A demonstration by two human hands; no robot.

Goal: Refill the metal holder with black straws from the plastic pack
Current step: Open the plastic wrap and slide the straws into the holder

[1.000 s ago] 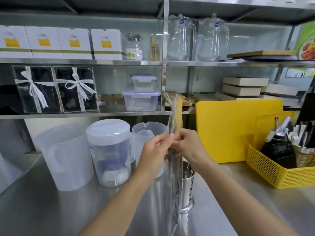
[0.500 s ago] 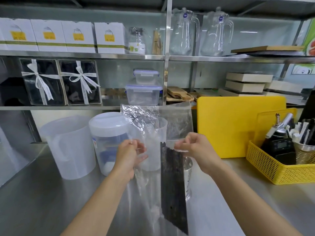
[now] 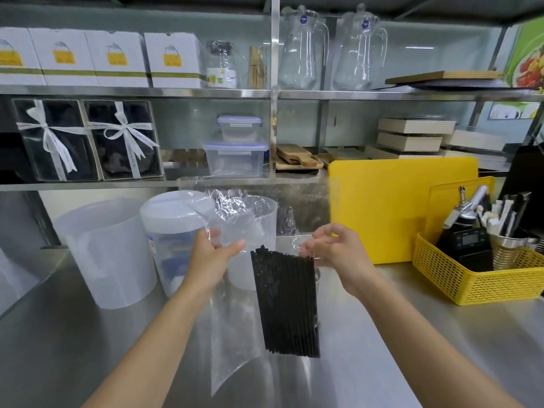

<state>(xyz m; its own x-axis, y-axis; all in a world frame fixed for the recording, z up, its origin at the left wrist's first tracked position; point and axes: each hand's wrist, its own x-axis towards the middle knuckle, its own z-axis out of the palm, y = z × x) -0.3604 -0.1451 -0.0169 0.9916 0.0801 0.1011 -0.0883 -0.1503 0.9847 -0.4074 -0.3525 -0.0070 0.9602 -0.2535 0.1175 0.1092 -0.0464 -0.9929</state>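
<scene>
counter (image 3: 426,334): steel top, filling the near part of my view from 4 to 8 o'clock.
pack (image 3: 232,334): clear plastic, held up off the counter at the centre of my view. Its lower end hangs toward 6 o'clock and its crumpled mouth rises toward 12.
straws (image 3: 287,304): black bundle inside the pack, on its 3 o'clock side. It hangs almost upright, tops leaning a little toward 11.
left hand (image 3: 210,262): at 9 o'clock of the straw tops. I see thumb and fingers pinching the pack's left edge, with film alone in the grip.
right hand (image 3: 341,254): at 3 o'clock of the straw tops. Thumb and forefinger pinch the pack's right edge just beside the tops. The other fingers curl loosely around nothing.
holder (image 3: 317,275): only a sliver of metal rim shows behind the straws' 3 o'clock edge. I cannot tell what is in it.
open jug (image 3: 109,254): translucent, on the counter at 9 o'clock.
lidded jug (image 3: 176,231): just beside the open jug, partly behind the left hand.
basket (image 3: 485,287): yellow, on the counter at 3 o'clock, holding a dark device and a metal cup of utensils.
board (image 3: 382,216): yellow, upright at 2 o'clock behind the right hand.
shelves (image 3: 132,91): steel, across 10 to 2 o'clock, carrying white boxes (image 3: 173,60) and glass pitchers (image 3: 303,51).
</scene>
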